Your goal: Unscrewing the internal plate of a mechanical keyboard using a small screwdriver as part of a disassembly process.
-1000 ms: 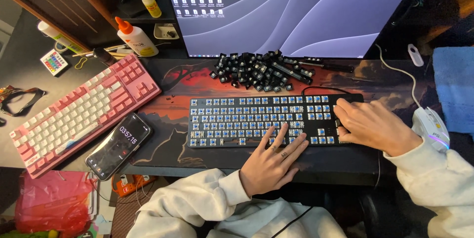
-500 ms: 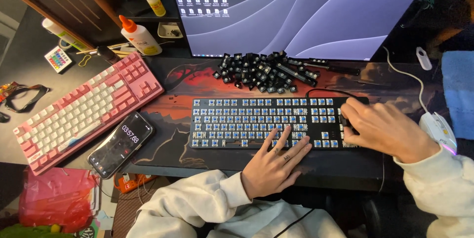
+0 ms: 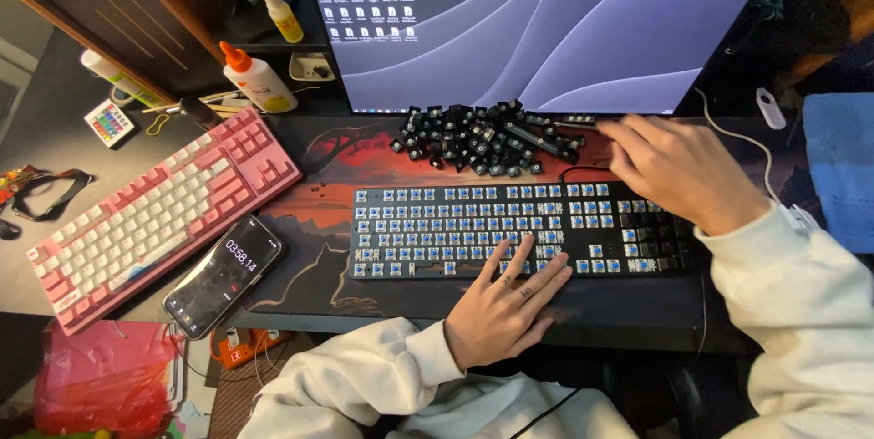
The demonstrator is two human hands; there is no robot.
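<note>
Black keyboard (image 3: pixel 510 229) lay centre on the table (image 3: pixel 55 284), on a red-and-black desk mat (image 3: pixel 337 152); most keycaps off, blue switches exposed. Left hand (image 3: pixel 505 307) rested flat on its near edge, fingers spread and open, gripping nothing. Right hand (image 3: pixel 678 170) hovered over the keyboard's far right corner, fingers loosely curled toward the pile of black keycaps (image 3: pixel 482 138) just beyond the keyboard; whether it held a cap could not be told. Monitor (image 3: pixel 546 20) stood behind the pile. Pink keyboard (image 3: pixel 159 207) lay angled at left, phone (image 3: pixel 223 275) just near of it. Two glue bottles (image 3: pixel 258 79) far left.
</note>
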